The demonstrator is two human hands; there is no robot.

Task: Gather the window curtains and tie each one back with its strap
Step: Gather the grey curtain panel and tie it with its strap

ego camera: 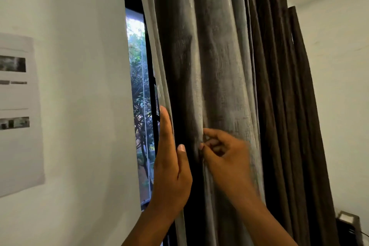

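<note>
A grey curtain (215,62) hangs in long folds in front of the window, and a darker brown curtain (287,90) hangs bunched to its right. My left hand (171,168) lies flat with straight fingers along the grey curtain's left edge, thumb on the front. My right hand (223,156) is curled and pinches a fold of the grey curtain near its middle. It is blurred by motion. No strap shows in this view.
A strip of window (139,106) with trees outside shows left of the curtain, framed in black. A printed paper sheet (18,114) is stuck on the white wall at left. A dark object (349,225) stands low at the right.
</note>
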